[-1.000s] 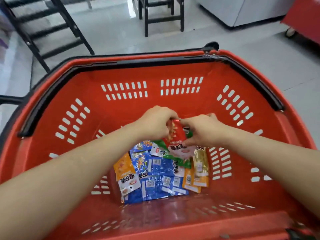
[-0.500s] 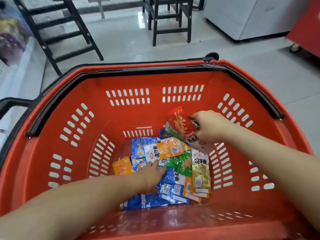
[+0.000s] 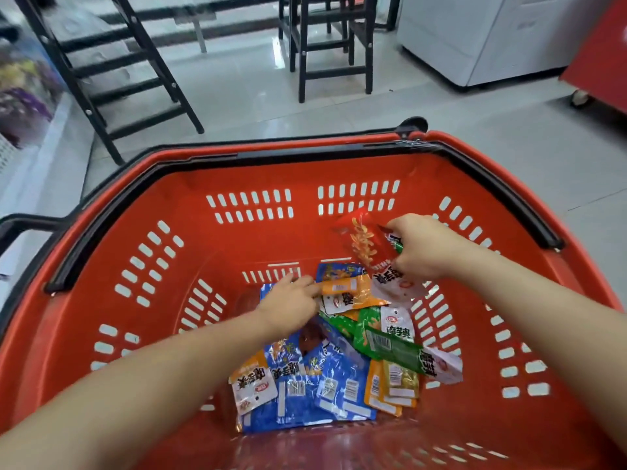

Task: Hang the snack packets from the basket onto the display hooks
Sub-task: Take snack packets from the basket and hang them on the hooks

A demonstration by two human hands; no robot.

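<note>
Inside the red basket, my right hand grips a red packet, raised near the far wall. My left hand, half a second ago flat on the blue packets by the near wall, now touches an orange packet mid-basket; whether it pinches, I cannot tell. Labels carry bold Chinese lettering and barcodes.

Large dark Chinese characters, seemingly 魔芋爽, stand on the white end of the red packet in the right hand, on the green packet just below it, and on the orange packet below the left hand. The barcodes have digits too small to read.
</note>
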